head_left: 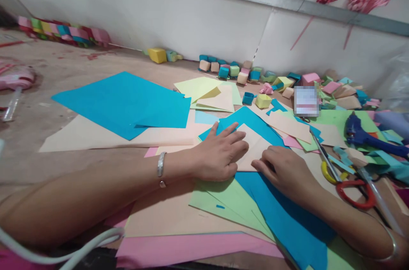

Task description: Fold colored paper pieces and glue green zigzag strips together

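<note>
My left hand [223,153] lies open with fingers spread, pressing on a peach paper [251,144]. That piece rests on a blue sheet [245,115], whose corner shows beyond it. At the peach paper's near right edge, my right hand [284,170] is closed, fingers curled and thumb tip on the edge. The undersides of its fingers are hidden. Below both hands are a green sheet [223,202] and a long blue sheet [297,227], over a larger peach sheet [159,214] and a pink one [191,248].
Scissors [354,193] with red and yellow handles and a blue glue gun [364,133] lie at right. Another blue sheet [128,99] lies at left, near a pink glue gun [15,78]. Small folded paper pieces [230,70] line the wall; a white cable [89,244] runs lower left.
</note>
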Available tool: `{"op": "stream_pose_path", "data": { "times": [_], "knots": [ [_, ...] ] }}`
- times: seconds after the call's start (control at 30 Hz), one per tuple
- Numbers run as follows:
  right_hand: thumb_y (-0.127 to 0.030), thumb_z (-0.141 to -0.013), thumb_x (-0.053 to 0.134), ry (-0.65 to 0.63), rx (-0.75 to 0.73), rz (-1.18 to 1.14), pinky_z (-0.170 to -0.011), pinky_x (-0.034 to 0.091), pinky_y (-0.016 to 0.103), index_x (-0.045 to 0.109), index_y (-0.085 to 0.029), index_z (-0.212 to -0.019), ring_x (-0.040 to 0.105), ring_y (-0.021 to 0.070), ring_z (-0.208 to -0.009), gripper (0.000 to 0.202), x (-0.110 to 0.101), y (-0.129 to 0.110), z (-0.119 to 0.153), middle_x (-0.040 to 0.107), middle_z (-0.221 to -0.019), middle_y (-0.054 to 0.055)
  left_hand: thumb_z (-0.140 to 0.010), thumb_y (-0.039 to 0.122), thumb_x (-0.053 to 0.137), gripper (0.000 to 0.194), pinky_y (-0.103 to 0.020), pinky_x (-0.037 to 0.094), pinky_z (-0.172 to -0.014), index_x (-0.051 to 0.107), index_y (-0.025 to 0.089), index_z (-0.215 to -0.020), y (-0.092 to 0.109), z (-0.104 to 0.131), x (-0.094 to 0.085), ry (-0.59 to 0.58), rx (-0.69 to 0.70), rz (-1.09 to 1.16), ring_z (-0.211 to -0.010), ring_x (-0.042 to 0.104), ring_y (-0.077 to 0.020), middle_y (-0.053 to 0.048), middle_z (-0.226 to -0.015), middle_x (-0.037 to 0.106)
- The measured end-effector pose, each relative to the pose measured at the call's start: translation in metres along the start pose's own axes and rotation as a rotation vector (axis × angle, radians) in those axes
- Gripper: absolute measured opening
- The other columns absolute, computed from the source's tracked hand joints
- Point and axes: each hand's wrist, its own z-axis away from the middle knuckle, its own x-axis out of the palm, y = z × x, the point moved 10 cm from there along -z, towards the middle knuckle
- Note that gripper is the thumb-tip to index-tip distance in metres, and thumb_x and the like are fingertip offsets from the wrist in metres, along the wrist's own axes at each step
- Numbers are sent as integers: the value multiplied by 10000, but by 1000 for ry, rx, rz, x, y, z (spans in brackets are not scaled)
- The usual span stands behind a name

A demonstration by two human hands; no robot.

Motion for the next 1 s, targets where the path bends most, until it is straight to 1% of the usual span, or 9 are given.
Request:
{"op": "stream_pose_path", "data": {
  "times": [0.07, 0.27, 0.4, 0.53, 0.73, 0.87, 0.93, 1.0],
  "knots": [
    [-431, -976, 452, -5, 16, 2, -620, 295, 312, 542, -191, -669, 553, 195, -713, 399, 0, 1, 0, 596, -702, 47, -886, 286, 438, 405, -774, 91, -1094, 487, 226, -1284, 0, 0, 0, 0, 4, 0, -1484, 71, -405, -107, -1567, 306],
    [-411, -988, 415, 12, -5, 7, -625, 297, 316, 531, -199, -681, 548, 199, -715, 391, 0, -1, 1, 589, -697, 43, -903, 302, 440, 414, -758, 72, -1111, 485, 231, -1308, -1, 0, 1, -2, 3, 20, -1486, 78, -397, -98, -1586, 280],
    [-415, -988, 417, 0, 6, -3, -626, 300, 316, 528, -201, -683, 552, 200, -723, 389, 2, 1, 1, 593, -708, 39, -934, 329, 420, 428, -760, 46, -1106, 465, 230, -1349, -2, 0, 3, -43, -6, 42, -1489, 58, -391, -103, -1606, 233],
    [-408, -983, 428, 12, 6, 4, -617, 295, 313, 533, -200, -675, 559, 199, -720, 387, 0, 0, -1, 601, -700, 37, -953, 351, 413, 464, -746, 17, -1112, 420, 238, -1403, -4, 1, 6, -86, -17, 42, -1497, 27, -362, -102, -1619, 186],
    [-389, -964, 476, 28, 3, 7, -609, 304, 303, 542, -200, -659, 565, 188, -704, 365, -3, -1, -2, 614, -693, 32, -951, 387, 421, 491, -739, 6, -1114, 414, 244, -1420, -4, 0, 5, -62, 1, 59, -1495, 50, -367, -98, -1615, 200],
    [-395, -953, 498, 39, -3, -4, -598, 301, 302, 551, -200, -644, 566, 185, -688, 369, -4, -1, -3, 622, -679, 33, -966, 405, 382, 477, -709, -20, -1130, 403, 259, -1419, -6, 0, 8, -87, -14, 60, -1501, 45, -337, -88, -1623, 179],
    [-392, -951, 500, 33, 3, 3, -594, 296, 303, 557, -199, -647, 571, 190, -694, 364, -3, -1, -4, 628, -683, 37, -977, 437, 357, 451, -691, -22, -1140, 426, 271, -1390, -7, 0, 8, -86, -23, 66, -1503, 49, -328, -76, -1620, 198],
    [-389, -954, 497, 12, 12, 7, -596, 296, 304, 561, -197, -653, 577, 195, -708, 363, -2, 0, -4, 633, -695, 41, -989, 489, 313, 437, -692, -1, -1142, 465, 280, -1341, -7, -1, 6, -52, -30, 77, -1501, 63, -331, -63, -1607, 245]
  ]
}}
